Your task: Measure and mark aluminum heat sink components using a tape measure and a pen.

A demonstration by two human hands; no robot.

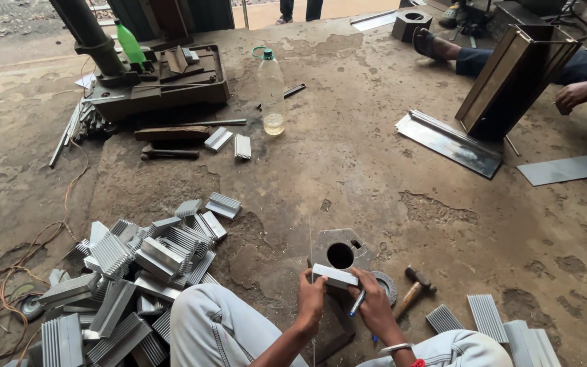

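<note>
Hands: our left hand (310, 297) grips metal strip (335, 276) on block (340, 253), right hand (374, 306) clamps pen (357, 302). Big pile (130, 278) left, approx. 4 pcs (494, 323) right; mostly undone, we judge.

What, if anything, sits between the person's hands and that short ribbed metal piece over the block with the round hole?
Nothing visible does. The left hand already grips the short metal piece at its left end, and the right hand, holding a pen, touches its right end. The piece rests on the metal block, just below the round hole.
</note>
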